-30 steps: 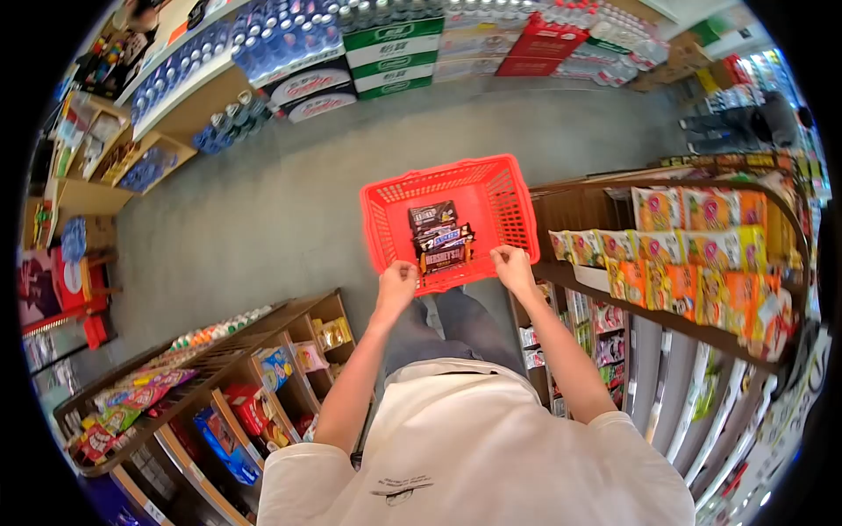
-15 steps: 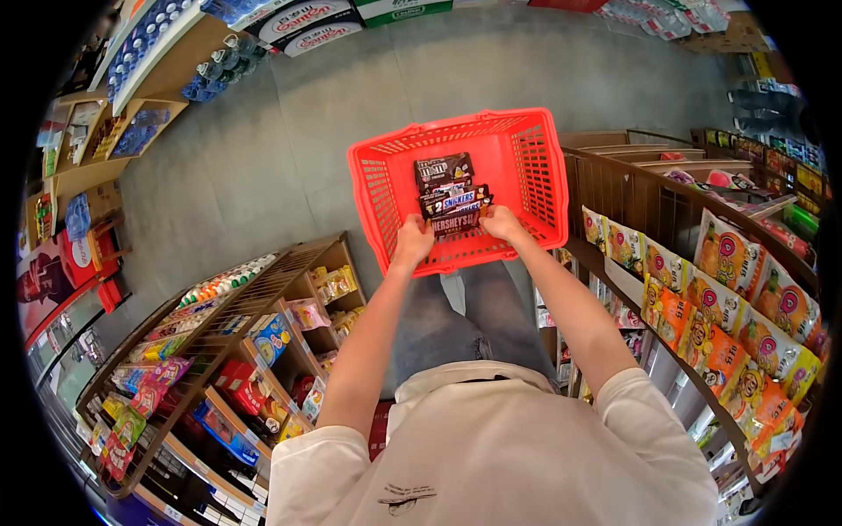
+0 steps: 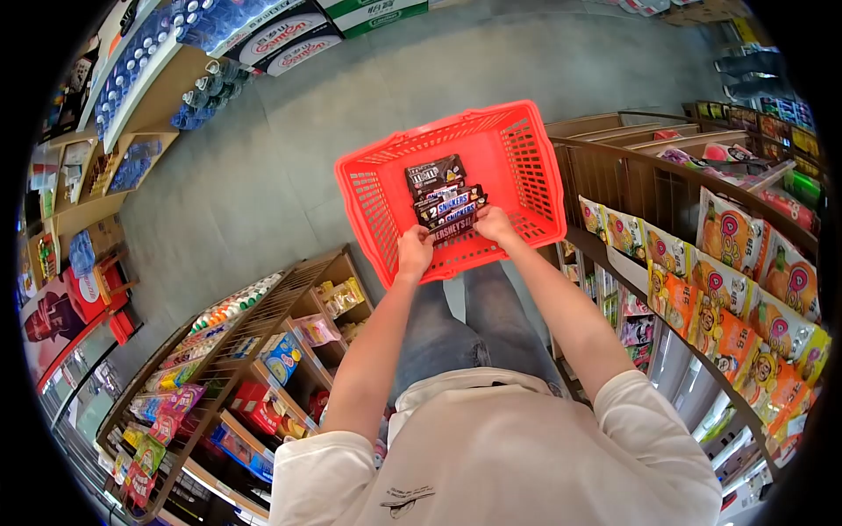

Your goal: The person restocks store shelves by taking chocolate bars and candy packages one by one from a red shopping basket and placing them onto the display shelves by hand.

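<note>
A red plastic shopping basket (image 3: 368, 210) with slotted side walls is in front of my legs. Inside it, at the near side, my left hand (image 3: 416, 250) and my right hand (image 3: 496, 224) grip the two ends of a dark brown Hershey's chocolate bar (image 3: 453, 229). Just behind that bar lie Snickers bars (image 3: 454, 203) in dark wrappers, partly overlapping. Farther back in the basket is a brown M&M's bag (image 3: 435, 176). My fingertips are partly hidden at the bar's ends.
At right, a curved rack carries hanging snack bags (image 3: 715, 294). Shelves of candy (image 3: 281, 355) stand at left. Bottled water (image 3: 210, 88) and drink cartons (image 3: 285, 39) are at the upper left. Another person's legs (image 3: 750, 74) show at the upper right.
The basket and shelves appear slightly rotated counterclockwise in the view. Both hands keep hold of the Hershey's bar, which now tilts up toward the right and sits closer against the Snickers.
</note>
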Demonstrator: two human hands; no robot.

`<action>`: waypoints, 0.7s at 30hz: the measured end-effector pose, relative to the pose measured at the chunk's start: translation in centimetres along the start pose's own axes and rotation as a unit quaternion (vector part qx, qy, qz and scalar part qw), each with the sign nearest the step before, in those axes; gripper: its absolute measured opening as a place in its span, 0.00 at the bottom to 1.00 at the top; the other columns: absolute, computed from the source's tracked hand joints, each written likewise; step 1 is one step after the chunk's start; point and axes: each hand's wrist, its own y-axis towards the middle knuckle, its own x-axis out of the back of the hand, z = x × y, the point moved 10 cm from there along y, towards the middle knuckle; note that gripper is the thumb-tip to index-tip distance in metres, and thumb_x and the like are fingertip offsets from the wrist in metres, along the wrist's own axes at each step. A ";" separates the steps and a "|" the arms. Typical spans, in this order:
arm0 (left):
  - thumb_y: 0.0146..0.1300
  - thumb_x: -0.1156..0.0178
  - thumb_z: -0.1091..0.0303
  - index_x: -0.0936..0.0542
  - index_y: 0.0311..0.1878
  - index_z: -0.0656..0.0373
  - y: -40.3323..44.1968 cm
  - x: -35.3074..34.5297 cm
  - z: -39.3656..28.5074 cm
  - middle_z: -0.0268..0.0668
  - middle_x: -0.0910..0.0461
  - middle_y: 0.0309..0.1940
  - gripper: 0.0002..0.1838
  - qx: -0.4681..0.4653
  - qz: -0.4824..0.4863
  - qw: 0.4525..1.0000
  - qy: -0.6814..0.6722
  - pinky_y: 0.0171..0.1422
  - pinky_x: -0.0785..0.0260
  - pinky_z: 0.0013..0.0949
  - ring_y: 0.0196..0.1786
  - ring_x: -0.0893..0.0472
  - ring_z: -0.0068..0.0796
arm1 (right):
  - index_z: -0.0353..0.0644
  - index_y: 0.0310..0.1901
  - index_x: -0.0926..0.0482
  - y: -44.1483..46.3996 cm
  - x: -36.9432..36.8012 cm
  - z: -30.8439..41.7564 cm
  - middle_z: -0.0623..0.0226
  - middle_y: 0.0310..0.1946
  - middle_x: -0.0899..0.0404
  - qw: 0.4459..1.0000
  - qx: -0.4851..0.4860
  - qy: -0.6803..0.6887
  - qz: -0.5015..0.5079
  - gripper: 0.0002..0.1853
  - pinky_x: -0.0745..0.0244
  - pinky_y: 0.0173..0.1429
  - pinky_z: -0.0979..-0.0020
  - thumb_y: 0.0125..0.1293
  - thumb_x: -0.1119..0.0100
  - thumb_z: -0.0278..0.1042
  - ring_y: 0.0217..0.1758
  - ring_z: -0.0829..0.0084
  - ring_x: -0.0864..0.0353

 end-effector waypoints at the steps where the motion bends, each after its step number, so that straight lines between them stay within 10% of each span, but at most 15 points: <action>1: 0.53 0.38 0.72 0.21 0.38 0.65 -0.1 0.2 -0.1 0.48 0.19 0.31 0.10 0.000 0.004 1.000 -0.010 0.43 0.27 0.36 0.35 0.18 0.40 | 0.33 0.42 0.22 -0.1 0.6 0.1 0.57 0.34 0.18 0.999 0.006 0.006 -0.046 0.17 0.26 0.44 0.70 0.47 0.39 0.26 0.39 0.67 0.19; 11: 0.60 0.42 0.71 0.24 0.44 0.64 -3.2 6.9 -9.1 0.40 0.20 0.30 0.10 -0.200 -0.023 0.978 -0.048 0.36 0.29 0.28 0.34 0.21 0.25 | 0.32 0.41 0.22 -5.9 5.0 4.2 0.65 0.29 0.19 0.949 0.023 0.304 -0.079 0.15 0.27 0.29 0.73 0.51 0.39 0.28 0.26 0.77 0.22; 21: 0.67 0.51 0.69 0.28 0.48 0.72 -5.3 9.6 -14.3 0.44 0.23 0.39 0.14 -0.123 0.180 0.906 -0.362 0.38 0.19 0.32 0.39 0.20 0.32 | 0.37 0.45 0.24 -17.9 8.6 9.2 0.69 0.37 0.20 0.859 0.156 0.487 -0.009 0.16 0.25 0.39 0.75 0.62 0.40 0.39 0.38 0.79 0.22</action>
